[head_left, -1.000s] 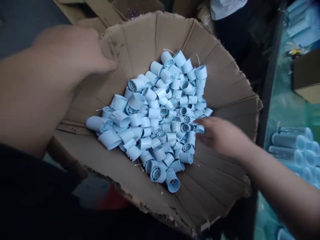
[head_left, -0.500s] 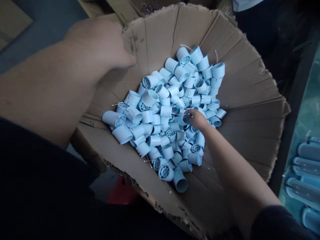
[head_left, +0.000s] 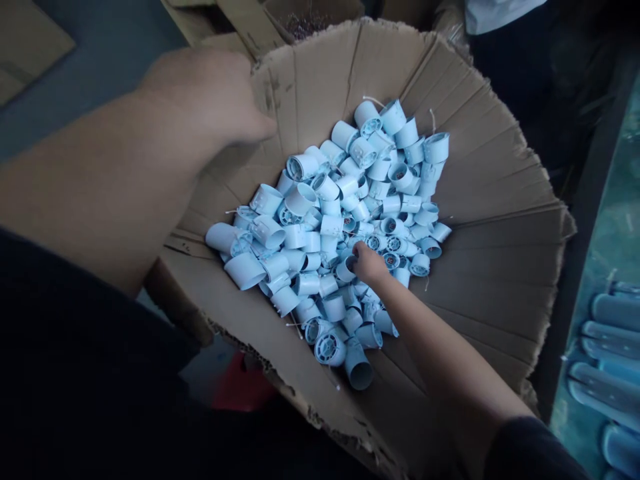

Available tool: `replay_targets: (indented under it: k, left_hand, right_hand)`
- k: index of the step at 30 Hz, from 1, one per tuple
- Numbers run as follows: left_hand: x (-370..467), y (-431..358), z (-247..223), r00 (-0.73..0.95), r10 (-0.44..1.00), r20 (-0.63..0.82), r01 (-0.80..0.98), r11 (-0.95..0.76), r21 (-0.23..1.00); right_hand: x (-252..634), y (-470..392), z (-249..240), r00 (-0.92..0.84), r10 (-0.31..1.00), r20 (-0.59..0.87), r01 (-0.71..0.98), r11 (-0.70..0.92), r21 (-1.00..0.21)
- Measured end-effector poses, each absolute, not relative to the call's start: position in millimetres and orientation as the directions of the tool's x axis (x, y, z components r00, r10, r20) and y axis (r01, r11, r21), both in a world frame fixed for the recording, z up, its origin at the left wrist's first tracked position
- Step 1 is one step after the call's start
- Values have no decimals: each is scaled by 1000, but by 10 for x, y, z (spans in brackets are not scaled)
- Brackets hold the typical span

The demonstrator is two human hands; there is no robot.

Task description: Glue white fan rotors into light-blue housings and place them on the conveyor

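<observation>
A torn-edged round cardboard box (head_left: 480, 167) holds a heap of pale blue-white plastic cylinders (head_left: 300, 200). Several have spoked ends, and thin white cords or ties stick out among them. My left hand (head_left: 210, 93) is closed over the box's upper left rim, thumb on the inner wall; its other fingers are hidden outside. Deep in the heap, my right hand (head_left: 370, 265) is closed at the open end of one plastic cylinder (head_left: 345, 269), its fingertips at that cylinder's edge. Other cylinders lie close around the hand.
Long pale blue parts (head_left: 613, 340) lie on a green surface (head_left: 585, 280) at the right. Flat cardboard (head_left: 30, 47) is at the upper left. Behind the box is another carton (head_left: 320, 10). Something red (head_left: 245, 385) shows below the box. Dark clothing fills the lower left.
My right hand has moved left and slightly nearer in the heap, together with a cylinder, uncovering several spoked ends on its right. My left hand stays on the rim.
</observation>
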State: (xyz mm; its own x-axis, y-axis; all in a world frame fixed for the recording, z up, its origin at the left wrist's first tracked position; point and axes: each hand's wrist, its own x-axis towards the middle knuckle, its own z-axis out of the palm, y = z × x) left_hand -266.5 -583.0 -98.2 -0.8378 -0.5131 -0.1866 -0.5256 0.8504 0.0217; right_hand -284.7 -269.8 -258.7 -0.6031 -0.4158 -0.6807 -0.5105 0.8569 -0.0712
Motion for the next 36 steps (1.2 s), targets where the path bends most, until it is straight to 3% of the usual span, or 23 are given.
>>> replay_targets:
  k: [8,17,27,36]
  left_hand:
    - [-2664,-5762,-958,-838,-517,-174,-528,849,26]
    - [-2654,-5820,-994,-870,-471,-143,-485,870,85]
    - [-2645,-5842,-1025,-873,-469,-133,-484,866,125]
    - [-2636,-5835,-1009,-868,-476,-141,-489,869,76]
  right_hand:
    - [-2641,-3477,-2097,-478,-608,-634,-789,614,6]
    - [-2886,-3362,-2314,-628,-539,-561,-742,631,225]
    - [-2993,-2959,-2523,-564,-608,-559,-766,638,79]
    - [-2973,-2684,-2545,-654,-571,-497,-644,765,-32]
